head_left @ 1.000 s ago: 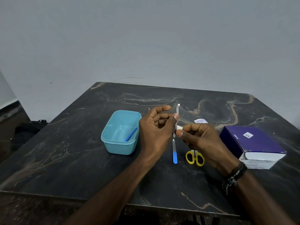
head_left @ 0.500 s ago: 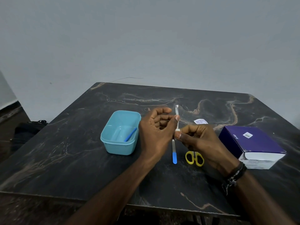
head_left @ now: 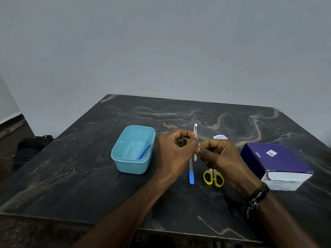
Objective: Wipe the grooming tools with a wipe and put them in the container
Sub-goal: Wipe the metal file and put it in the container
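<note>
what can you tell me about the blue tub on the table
The tub is a light blue, rectangular box with rounded corners and a rolled rim, plastic by its look. It has no lid on and stands upright on the dark marbled table, left of the left hand, which does not touch it. Inside, one slim blue tool lies slanted against the right wall; the rest of the floor is bare.

Place: plain room, likely a home
Signs: bare grey wall (head_left: 161,42), dark marbled worktop (head_left: 71,167), black bag (head_left: 30,145) on the floor
</note>
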A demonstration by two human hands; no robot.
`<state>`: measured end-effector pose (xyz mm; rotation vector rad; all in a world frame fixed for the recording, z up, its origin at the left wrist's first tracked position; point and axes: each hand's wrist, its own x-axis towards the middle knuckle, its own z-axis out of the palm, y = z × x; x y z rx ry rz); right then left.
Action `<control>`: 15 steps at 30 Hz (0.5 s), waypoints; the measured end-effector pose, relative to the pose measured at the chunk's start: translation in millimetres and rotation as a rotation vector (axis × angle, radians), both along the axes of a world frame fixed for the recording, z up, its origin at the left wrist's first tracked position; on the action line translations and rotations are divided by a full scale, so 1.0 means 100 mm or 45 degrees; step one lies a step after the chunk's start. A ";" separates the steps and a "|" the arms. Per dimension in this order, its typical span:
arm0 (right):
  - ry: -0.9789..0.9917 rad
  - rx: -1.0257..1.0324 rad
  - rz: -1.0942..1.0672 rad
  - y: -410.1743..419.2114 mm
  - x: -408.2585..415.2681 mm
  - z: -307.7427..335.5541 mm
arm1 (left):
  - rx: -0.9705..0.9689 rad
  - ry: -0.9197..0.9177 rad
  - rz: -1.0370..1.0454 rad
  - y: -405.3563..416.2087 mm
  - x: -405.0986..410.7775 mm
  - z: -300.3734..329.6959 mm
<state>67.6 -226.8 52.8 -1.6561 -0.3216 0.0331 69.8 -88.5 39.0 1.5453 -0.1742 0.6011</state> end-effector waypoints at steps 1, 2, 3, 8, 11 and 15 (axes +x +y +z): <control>-0.006 -0.024 0.044 0.00 -0.01 0.00 | -0.001 0.009 0.001 0.00 -0.01 0.01; -0.004 -0.040 0.092 0.00 -0.02 0.00 | -0.013 0.026 0.009 0.00 -0.01 0.05; 0.001 -0.053 0.131 -0.01 -0.02 0.00 | -0.048 0.054 0.029 0.01 -0.02 0.10; 0.018 -0.004 0.097 -0.02 -0.02 0.00 | -0.169 0.055 0.187 0.33 -0.11 0.69; -0.019 0.008 0.013 -0.03 0.00 0.02 | 0.213 0.032 0.277 0.75 -0.20 1.05; -0.059 0.086 -0.042 -0.02 0.01 0.04 | 0.879 0.401 0.470 1.12 -0.04 1.11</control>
